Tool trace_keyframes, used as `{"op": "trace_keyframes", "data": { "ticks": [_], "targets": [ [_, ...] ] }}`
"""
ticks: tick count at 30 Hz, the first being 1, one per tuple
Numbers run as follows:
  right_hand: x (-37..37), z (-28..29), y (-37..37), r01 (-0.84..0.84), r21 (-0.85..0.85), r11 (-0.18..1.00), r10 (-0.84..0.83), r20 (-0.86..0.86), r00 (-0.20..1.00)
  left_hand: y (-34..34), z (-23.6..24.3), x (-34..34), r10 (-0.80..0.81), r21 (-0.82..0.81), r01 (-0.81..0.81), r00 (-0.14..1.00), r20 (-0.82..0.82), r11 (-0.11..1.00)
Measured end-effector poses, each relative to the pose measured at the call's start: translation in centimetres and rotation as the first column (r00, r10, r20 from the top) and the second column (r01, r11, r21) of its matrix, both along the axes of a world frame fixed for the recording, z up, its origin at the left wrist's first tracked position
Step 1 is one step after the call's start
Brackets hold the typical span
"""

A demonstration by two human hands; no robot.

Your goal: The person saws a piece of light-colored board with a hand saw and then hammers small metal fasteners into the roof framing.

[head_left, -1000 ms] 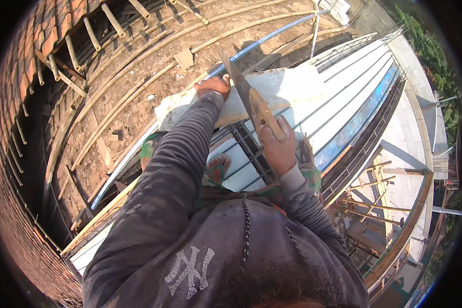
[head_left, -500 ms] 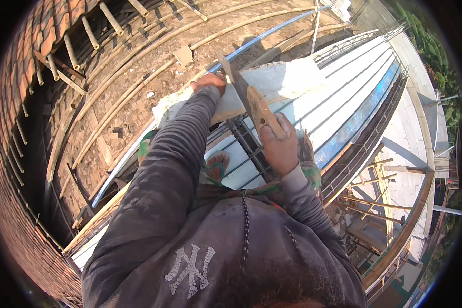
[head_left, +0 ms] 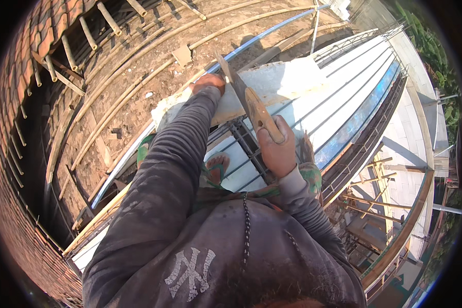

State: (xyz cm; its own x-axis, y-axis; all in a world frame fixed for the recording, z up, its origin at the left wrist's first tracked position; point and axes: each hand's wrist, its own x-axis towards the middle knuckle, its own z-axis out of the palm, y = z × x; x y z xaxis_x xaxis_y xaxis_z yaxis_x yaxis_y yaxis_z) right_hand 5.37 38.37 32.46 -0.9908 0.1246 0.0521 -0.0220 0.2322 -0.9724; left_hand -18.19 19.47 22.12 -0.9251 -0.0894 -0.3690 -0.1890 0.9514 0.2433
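My right hand (head_left: 277, 149) is closed round the pale wooden handle of a handsaw (head_left: 235, 82). The saw's dark blade slants away to the far left, lying across a white, rough-edged board (head_left: 287, 77). Just left of the blade, my left hand (head_left: 209, 83) is closed on the board's far side, its fingertips hidden from me. Beneath the board runs a bed of white panels (head_left: 333, 97) with dark steel bars over them. My sandalled foot (head_left: 218, 167) stands on a panel between my arms.
Bamboo poles (head_left: 138, 77) and a blue strip (head_left: 272, 32) cross the brown ground on the far side. A tiled roof edge (head_left: 25, 56) curves along the left. To the right, a rebar cage (head_left: 367, 149) borders a drop with bamboo props (head_left: 380, 205) below.
The saw and my right hand have shifted slightly toward me. My left hand stays at the same spot on the board.
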Motion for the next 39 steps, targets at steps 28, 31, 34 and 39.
{"op": "trace_keyframes", "data": {
  "ticks": [28, 31, 34, 39],
  "targets": [
    [0.5, 0.0, -0.8, 0.041, 0.081, 0.996, -0.037, -0.050, 0.998, -0.9, -5.5, -3.3, 0.025, -0.135, -0.024, 1.000, 0.006, 0.990],
    [-0.5, -0.5, -0.6, 0.021, 0.000, 1.000, -0.021, 0.018, 1.000, -0.6, -4.3, -3.1, 0.052, -0.125, -0.048, 0.998, 0.025, 0.991],
    [7.1, 2.8, 0.9, 0.047, 0.069, 0.997, -0.052, 0.079, 0.995, -0.8, -5.0, -2.1, 0.082, -0.107, -0.078, 0.996, 0.038, 0.991],
    [6.9, 2.8, 0.4, 0.055, 0.093, 0.994, -0.057, 0.018, 0.998, -0.6, -3.5, -2.3, 0.049, -0.112, -0.044, 0.998, 0.045, 0.993]
  ]
}}
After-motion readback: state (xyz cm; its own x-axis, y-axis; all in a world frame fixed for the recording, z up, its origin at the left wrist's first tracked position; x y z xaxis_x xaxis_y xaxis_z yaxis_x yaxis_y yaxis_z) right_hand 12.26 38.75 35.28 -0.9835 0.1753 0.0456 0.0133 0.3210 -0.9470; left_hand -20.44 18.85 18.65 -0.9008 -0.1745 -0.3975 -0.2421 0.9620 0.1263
